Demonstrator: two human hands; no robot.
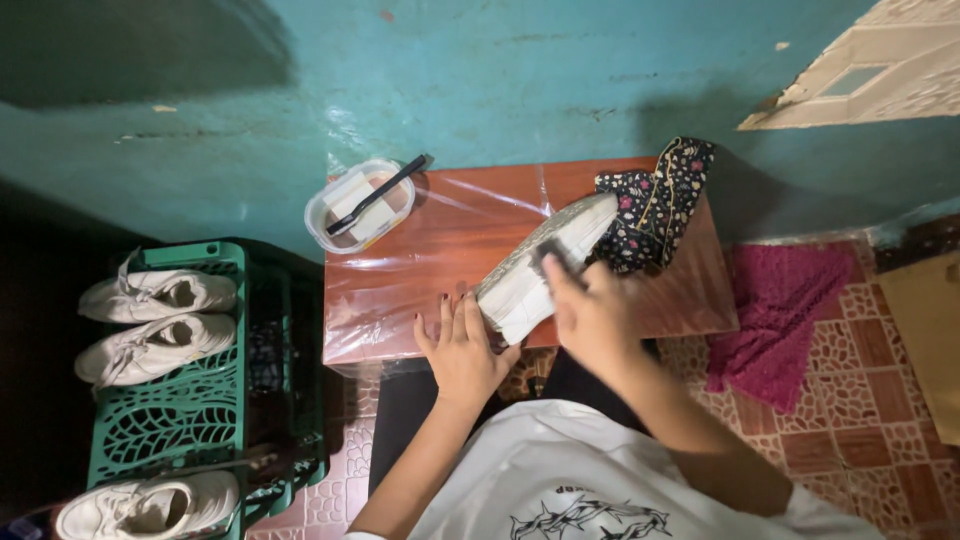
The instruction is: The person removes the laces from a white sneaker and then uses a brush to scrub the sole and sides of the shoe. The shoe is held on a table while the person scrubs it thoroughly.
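Head view, looking down: a white shoe [540, 268] is seen lying on its side on a low reddish-brown table [420, 270] wrapped in clear plastic, with the sole turned toward the camera. Its long axis is noted as diagonal, one end near the table's front edge by the person, the other pointing away and to the right toward a dark floral cloth [655, 205] at the table's far right corner. The left hand [462, 350] is laid flat with fingers spread and extended, pressed against the near end of the shoe at the table edge; nothing is enclosed by it. The right hand [590, 310] is closed around a small dark brush [553, 258], which is held against the middle of the sole. The right hand is thus the nearer one to the sole's midpoint, the shoe extending from it both up-right and down-left. At the table's far left corner, a clear plastic tub [360, 205] is recorded, with a dark-handled brush [382, 190] resting across it. To the left, a green plastic crate [180, 410] is observed bearing three more white shoes [155, 320], well apart from both hands. A magenta mat [775, 320] is seen on the patterned tile floor [860, 420] to the right of the table. A teal wall [500, 70] stands behind the table.
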